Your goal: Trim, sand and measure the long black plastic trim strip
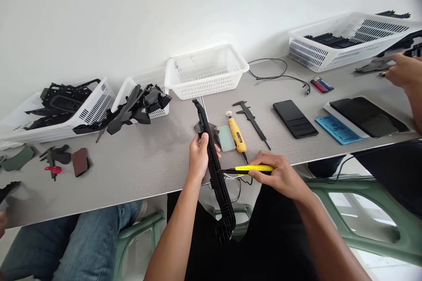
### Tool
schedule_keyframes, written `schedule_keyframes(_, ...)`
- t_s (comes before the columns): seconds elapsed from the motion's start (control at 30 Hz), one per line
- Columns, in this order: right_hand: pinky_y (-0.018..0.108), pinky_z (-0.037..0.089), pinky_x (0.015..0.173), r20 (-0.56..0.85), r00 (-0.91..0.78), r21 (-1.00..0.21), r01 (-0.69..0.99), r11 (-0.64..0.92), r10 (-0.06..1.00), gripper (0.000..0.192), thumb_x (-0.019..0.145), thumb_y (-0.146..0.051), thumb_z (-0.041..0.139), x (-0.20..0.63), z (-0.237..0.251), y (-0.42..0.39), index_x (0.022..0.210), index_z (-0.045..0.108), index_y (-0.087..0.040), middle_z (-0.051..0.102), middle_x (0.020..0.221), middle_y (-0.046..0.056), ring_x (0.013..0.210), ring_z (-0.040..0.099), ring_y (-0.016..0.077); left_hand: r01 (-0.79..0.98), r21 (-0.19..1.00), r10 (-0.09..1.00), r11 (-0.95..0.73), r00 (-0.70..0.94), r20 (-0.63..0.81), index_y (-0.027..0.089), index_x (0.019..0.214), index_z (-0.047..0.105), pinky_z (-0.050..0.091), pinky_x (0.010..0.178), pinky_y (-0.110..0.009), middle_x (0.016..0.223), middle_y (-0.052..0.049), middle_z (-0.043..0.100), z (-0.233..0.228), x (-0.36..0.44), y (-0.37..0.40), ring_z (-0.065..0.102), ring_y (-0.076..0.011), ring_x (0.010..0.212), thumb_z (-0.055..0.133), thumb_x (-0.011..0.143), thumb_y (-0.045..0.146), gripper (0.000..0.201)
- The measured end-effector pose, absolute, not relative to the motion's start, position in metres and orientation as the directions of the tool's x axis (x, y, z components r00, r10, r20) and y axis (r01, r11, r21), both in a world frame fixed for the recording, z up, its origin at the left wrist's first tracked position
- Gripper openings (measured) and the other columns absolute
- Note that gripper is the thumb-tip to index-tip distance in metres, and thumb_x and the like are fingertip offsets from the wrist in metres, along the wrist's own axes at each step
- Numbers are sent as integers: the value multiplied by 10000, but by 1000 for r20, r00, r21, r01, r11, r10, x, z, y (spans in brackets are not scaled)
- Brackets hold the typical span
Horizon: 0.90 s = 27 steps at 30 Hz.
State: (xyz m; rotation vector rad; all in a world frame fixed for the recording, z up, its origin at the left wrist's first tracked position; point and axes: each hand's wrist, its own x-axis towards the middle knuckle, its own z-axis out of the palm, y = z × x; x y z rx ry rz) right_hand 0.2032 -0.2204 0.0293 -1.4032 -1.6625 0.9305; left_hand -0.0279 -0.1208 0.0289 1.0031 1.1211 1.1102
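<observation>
With left hand [198, 156] fingers clamped round the long black plastic part [214, 171] held over the desk [148, 162] edge and right hand [280, 174] fingers closed on the yellow knife [252, 168], best to shave lightly along the part's edge, blade angled away from the gripping fingers

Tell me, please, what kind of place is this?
Probably a small workshop bench for trimming or checking plastic parts. White baskets hold black moulded parts, a caliper lies on the table, and the right hand holds a yellow knife against a long black part.
</observation>
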Motion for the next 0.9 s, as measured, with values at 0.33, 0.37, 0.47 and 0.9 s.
schedule_keyframes(0.33,373,537,702,72,-128,-918,379,116,989,351,926,-594,827,207,30,-220,956,885,-249,744,865,81,770,654,236,-133,974,982,182,74,-173,245,944,514,525,442,-266,636,22,706,30,-28,-120,667,-171,458,716,836,873,668)
schedule_keyframes(0.37,374,536,702,65,-126,-917,383,109,990,347,927,-589,827,206,30,-220,964,887,-249,748,874,83,775,658,238,-131,975,982,180,74,-172,244,946,518,522,440,-265,634,23,704,30,-28,-120,665,-171,456,714,835,874,669)
schedule_keyframes(0.47,381,543,734,81,-84,-917,383,107,993,340,932,-573,829,206,29,-221,1014,889,-249,757,895,84,810,669,248,-127,976,983,176,77,-167,241,953,526,515,437,-260,629,24,701,30,-28,-120,667,-172,456,710,837,876,672)
schedule_keyframes(0.9,371,548,722,81,-120,-918,377,120,990,281,930,-523,834,208,29,-220,946,875,-245,748,873,75,766,647,232,-110,980,982,165,108,-153,232,962,556,482,421,-244,629,15,704,31,-29,-121,656,-163,449,705,860,858,652)
